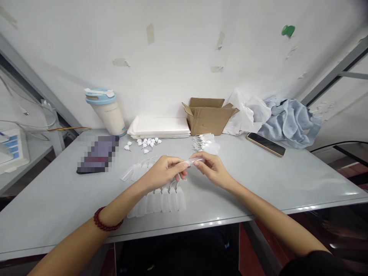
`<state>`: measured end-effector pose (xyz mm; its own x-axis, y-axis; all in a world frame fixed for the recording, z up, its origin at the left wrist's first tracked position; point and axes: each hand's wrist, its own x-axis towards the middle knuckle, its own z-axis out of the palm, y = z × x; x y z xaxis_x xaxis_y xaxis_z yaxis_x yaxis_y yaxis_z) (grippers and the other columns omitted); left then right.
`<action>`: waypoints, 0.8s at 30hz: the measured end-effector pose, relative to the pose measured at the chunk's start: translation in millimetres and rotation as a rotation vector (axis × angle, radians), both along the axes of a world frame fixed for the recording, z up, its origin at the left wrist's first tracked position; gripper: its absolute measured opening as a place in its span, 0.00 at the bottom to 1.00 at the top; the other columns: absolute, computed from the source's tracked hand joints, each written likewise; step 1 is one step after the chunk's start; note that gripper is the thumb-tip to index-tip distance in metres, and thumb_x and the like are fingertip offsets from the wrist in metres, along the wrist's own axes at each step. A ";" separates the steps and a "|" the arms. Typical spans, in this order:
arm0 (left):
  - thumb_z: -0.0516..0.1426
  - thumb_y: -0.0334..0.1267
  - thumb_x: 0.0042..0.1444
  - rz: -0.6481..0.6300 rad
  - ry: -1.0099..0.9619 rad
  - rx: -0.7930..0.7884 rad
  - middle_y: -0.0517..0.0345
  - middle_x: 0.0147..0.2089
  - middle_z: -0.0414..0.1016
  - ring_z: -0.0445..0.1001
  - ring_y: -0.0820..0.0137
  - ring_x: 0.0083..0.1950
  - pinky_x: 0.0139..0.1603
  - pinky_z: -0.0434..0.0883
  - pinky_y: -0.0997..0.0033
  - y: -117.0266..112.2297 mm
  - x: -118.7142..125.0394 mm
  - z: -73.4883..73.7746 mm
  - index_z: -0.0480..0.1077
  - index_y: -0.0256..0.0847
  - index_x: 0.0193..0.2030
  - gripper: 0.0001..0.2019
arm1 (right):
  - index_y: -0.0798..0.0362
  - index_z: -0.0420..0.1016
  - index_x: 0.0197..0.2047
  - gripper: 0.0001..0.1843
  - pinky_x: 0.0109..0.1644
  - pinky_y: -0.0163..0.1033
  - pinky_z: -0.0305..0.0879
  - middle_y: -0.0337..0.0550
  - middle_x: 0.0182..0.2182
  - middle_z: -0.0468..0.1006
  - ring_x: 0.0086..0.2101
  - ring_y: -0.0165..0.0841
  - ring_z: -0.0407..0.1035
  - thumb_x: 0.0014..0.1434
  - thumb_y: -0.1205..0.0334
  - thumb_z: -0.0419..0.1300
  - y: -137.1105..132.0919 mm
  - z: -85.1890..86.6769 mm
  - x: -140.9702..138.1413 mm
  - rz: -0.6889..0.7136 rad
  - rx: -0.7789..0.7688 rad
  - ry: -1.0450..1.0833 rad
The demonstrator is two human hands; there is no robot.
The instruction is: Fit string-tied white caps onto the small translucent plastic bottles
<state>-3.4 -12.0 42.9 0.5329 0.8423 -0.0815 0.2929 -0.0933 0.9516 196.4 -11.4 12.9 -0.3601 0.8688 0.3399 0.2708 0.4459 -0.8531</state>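
Over the middle of the table, my left hand [172, 167] and my right hand [209, 165] both pinch one small translucent plastic bottle [195, 161], which lies sideways between them. The left fingertips cover its left end, so I cannot tell whether a cap is on it. Below my left hand, several similar bottles [165, 200] with thin white loops stand in a row on the table. Others [137, 171] lie partly hidden behind that hand. White pointed caps [148, 143] are heaped beyond it. Past my right hand is a bunch of bottles with loops [207, 145].
Along the wall stand a tumbler [107, 111], a stack of white paper or envelopes [161, 127], an open cardboard box [208, 119], a white plastic bag [244, 113] and blue cloth [293, 120]. A phone [266, 144] lies right; a blurred dark item [99, 154] lies left.
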 end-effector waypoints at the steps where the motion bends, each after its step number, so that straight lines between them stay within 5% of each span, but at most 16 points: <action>1: 0.53 0.45 0.59 0.004 -0.010 -0.016 0.57 0.28 0.75 0.72 0.74 0.27 0.31 0.69 0.75 0.4 -0.1 0.2 0.72 0.36 0.26 0.17 | 0.55 0.72 0.41 0.15 0.27 0.33 0.57 0.39 0.26 0.71 0.24 0.26 0.60 0.62 0.52 0.55 0.0 0.3 -0.1 -0.001 0.016 -0.001; 5: 0.54 0.45 0.59 0.012 -0.017 0.000 0.58 0.25 0.73 0.71 0.74 0.26 0.30 0.69 0.76 1.1 0.0 -0.8 0.72 0.36 0.25 0.17 | 0.55 0.73 0.40 0.14 0.28 0.33 0.58 0.43 0.31 0.76 0.26 0.27 0.63 0.61 0.53 0.55 -0.3 0.7 -0.8 -0.005 0.067 -0.023; 12: 0.54 0.42 0.59 0.026 0.008 0.144 0.59 0.24 0.72 0.71 0.74 0.26 0.30 0.68 0.76 -4.6 1.9 -4.9 0.72 0.36 0.26 0.15 | 0.56 0.73 0.37 0.17 0.25 0.33 0.53 0.38 0.24 0.70 0.21 0.25 0.57 0.62 0.50 0.54 -2.1 2.9 0.8 -0.009 0.013 -0.057; 24: 0.47 0.31 0.63 -0.036 0.278 0.968 0.61 0.24 0.63 0.59 0.75 0.24 0.25 0.57 0.74 -6.1 2.8 -18.8 0.65 0.38 0.29 0.12 | 0.54 0.67 0.28 0.24 0.20 0.33 0.43 0.29 0.14 0.54 0.17 0.23 0.46 0.58 0.40 0.54 -1.9 4.5 -1.9 -0.013 -0.234 0.024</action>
